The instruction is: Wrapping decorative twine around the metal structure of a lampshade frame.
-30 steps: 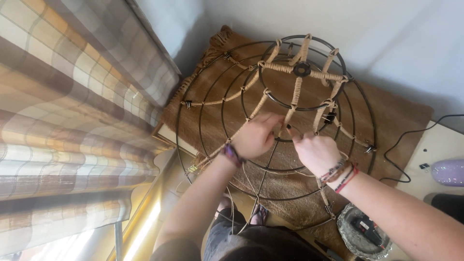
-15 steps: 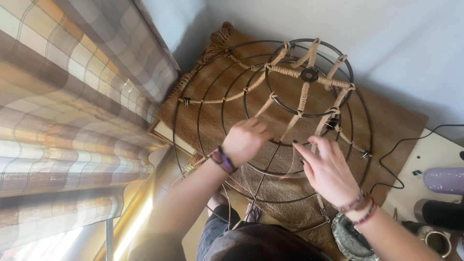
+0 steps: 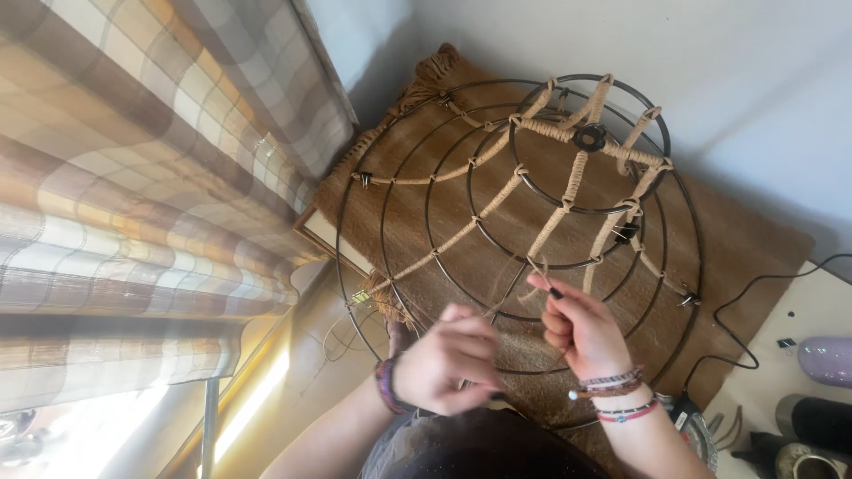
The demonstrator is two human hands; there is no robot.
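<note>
A round black wire frame (image 3: 532,191) of concentric rings stands tilted over a brown woven mat (image 3: 737,257). Tan jute twine (image 3: 497,197) is wrapped along several of its spokes, and a black hub (image 3: 589,137) sits near the top. My right hand (image 3: 581,330) pinches a loose strand of twine at a lower ring, fingers closed on it. My left hand (image 3: 448,359), blurred, with a beaded bracelet at the wrist, curls just left of it near the same strand; whether it grips the twine I cannot tell.
A checked beige curtain (image 3: 133,186) hangs along the left. A black cable (image 3: 754,302) runs across a white surface at the right, beside a lilac object (image 3: 825,359) and a dark cup (image 3: 812,421). Small black clips sit on the frame's rim.
Both hands have dropped from the frame's middle toward its lower rings. My right hand has closed its fingers on the twine. The view has shifted slightly.
</note>
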